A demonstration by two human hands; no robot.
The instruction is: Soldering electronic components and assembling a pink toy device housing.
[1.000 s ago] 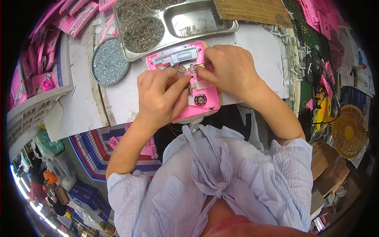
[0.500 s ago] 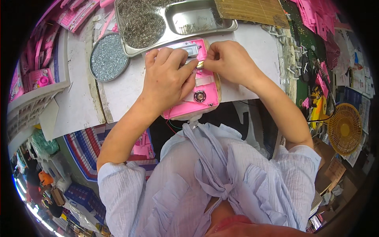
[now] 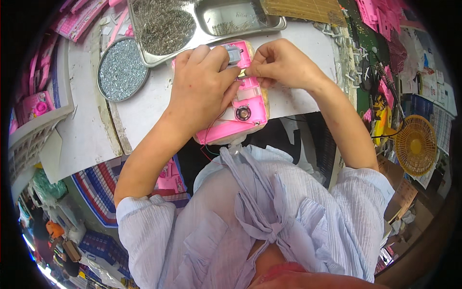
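A pink plastic toy housing [image 3: 233, 129] lies on the white worktop, its inner side up. In its lower part is a round black speaker [image 3: 243, 113] with thin wires; a grey block [image 3: 234, 54] is near the far end. My left hand [image 3: 201, 86] is closed over the housing's left side, hiding much of it, thumb and forefinger at a small brass-coloured metal part [image 3: 241, 73]. From the right, my right hand [image 3: 284, 65] pinches at the same part. Its fingertips partly cover what they hold.
Beyond the housing stands a steel compartment tray [image 3: 204, 41] heaped with small metal pieces. A round dish [image 3: 122, 70] of silvery screws sits to its left. Cardboard [image 3: 308, 10] overlaps the tray's right end. A yellow fan [image 3: 416, 144] and a cabled tool [image 3: 392, 91] are at the right.
The view has shifted slightly. My right fingertips have moved a little inward and down at the metal part. My left hand keeps its place on the housing.
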